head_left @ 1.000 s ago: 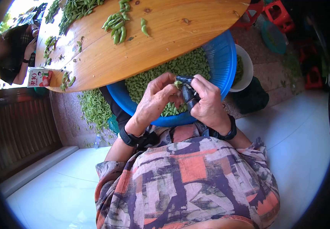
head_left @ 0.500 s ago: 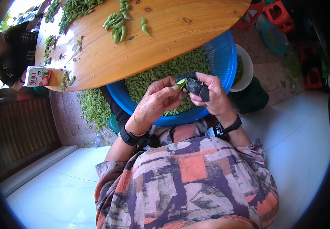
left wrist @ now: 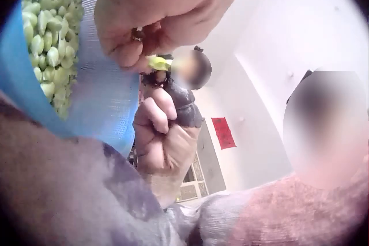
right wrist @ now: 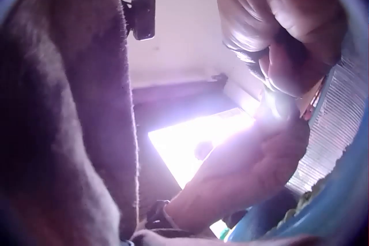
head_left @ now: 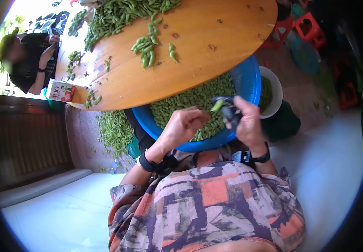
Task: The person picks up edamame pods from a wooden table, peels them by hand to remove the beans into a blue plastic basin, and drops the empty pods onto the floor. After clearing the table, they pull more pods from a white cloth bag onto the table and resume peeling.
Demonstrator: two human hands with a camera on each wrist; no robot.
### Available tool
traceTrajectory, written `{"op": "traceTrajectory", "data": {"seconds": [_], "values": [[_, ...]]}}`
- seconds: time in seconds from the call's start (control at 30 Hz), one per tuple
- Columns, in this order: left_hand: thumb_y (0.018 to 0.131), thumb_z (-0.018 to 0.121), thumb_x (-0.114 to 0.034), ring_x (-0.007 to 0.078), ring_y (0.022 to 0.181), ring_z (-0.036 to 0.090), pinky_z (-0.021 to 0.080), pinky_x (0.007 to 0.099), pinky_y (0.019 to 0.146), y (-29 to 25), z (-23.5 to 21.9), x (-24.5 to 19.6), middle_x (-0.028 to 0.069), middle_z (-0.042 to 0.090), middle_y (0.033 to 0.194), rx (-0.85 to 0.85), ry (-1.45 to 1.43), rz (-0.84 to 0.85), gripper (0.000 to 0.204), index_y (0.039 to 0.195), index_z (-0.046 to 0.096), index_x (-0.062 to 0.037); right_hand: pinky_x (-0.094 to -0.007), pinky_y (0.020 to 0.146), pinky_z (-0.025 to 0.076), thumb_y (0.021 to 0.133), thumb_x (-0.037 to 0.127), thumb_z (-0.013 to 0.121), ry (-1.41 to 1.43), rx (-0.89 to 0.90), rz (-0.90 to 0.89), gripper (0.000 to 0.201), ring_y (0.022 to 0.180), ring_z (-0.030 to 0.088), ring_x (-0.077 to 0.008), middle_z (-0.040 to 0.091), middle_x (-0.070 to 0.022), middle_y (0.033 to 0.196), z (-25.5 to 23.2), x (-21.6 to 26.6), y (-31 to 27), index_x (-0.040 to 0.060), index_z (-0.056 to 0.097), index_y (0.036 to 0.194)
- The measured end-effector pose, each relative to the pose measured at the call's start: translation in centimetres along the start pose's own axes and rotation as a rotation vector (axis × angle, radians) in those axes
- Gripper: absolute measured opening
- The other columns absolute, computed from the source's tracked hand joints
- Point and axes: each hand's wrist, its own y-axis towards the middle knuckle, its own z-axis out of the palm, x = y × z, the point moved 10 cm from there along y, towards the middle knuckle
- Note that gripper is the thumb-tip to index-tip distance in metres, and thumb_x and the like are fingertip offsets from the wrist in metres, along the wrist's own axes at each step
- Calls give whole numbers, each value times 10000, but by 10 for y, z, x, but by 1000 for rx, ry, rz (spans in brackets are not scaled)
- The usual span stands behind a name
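My right hand pinches a green soybean pod between fingers wrapped in dark coverings. Just left of it, my left hand has its fingers bent, with a small gap to the pod in the head view. In the left wrist view the pod's pale end appears right at the left fingertips; I cannot tell whether they hold anything. Both hands are above a blue tub full of shelled green beans. Glare washes out the space between the hands in the right wrist view.
A wooden table overhangs the tub, bearing heaped pods and a red-and-white carton. Across it sits another person. More pods lie on the floor at left; a white bucket stands right of the tub.
My hands were together at the pod and have drawn apart, the right one moving rightward with it. The head view has shifted, showing more of the table's far side.
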Motion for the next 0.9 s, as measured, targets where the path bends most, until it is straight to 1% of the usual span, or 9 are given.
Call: {"op": "traceTrajectory", "data": {"seconds": [0.03,0.07,0.17,0.27,0.6,0.7,0.8,0.87,0.9], "values": [[844,594,23,245,839,674,522,335,777,2,-1,-17,125,682,920,42,299,20,140,962,669,21,-277,527,400,948,307,564,115,-37,-143,291,583,500,-76,538,-5,670,-19,14,0,32,660,938],[844,594,23,245,839,674,522,335,777,4,-7,-22,125,682,920,37,307,24,140,962,669,21,-271,522,408,966,378,500,75,-204,-10,380,582,508,-68,529,18,658,-48,9,-1,35,648,898],[820,657,0,274,946,675,526,321,832,10,-38,-71,151,695,1036,-73,303,379,95,910,679,19,-391,600,462,796,-35,514,-633,-507,-153,145,591,571,-270,537,-184,661,-125,26,-5,-9,591,916],[826,669,-42,255,830,665,519,344,730,32,-95,-82,136,681,894,-438,455,92,88,898,678,8,-389,740,503,754,-86,477,-746,-563,38,424,832,665,-385,655,-254,875,-163,-3,-14,15,625,1139],[828,658,-107,367,816,620,491,458,737,69,-117,-65,151,631,876,-652,1067,143,140,925,648,-7,-332,780,507,786,-80,522,-594,-496,57,430,851,679,-275,669,-230,940,-141,-14,-11,9,617,1195],[839,660,-105,333,754,620,492,418,686,54,-104,-90,140,633,834,-689,1001,313,130,924,642,-8,-286,708,503,882,59,600,-273,-407,-61,269,753,624,-129,674,-76,835,-108,-6,3,-7,637,1141],[901,649,-116,196,631,568,449,314,594,37,-77,-95,71,597,717,-520,450,341,120,908,625,1,-211,561,455,953,244,599,211,-104,15,300,619,544,-37,607,17,740,-53,-2,6,-1,651,1119],[927,649,-94,83,624,490,408,231,565,35,-37,-49,-12,540,687,-193,-227,-18,106,905,613,3,-170,497,392,966,331,585,444,90,-125,399,560,475,-4,537,43,680,-18,12,10,-18,633,1153],[948,635,-124,56,634,461,389,213,564,30,-28,-41,-36,518,687,-201,-301,-12,134,898,610,-2,-180,489,393,956,263,596,544,91,42,367,551,469,-17,523,43,668,-5,14,9,-27,621,1178]]}}
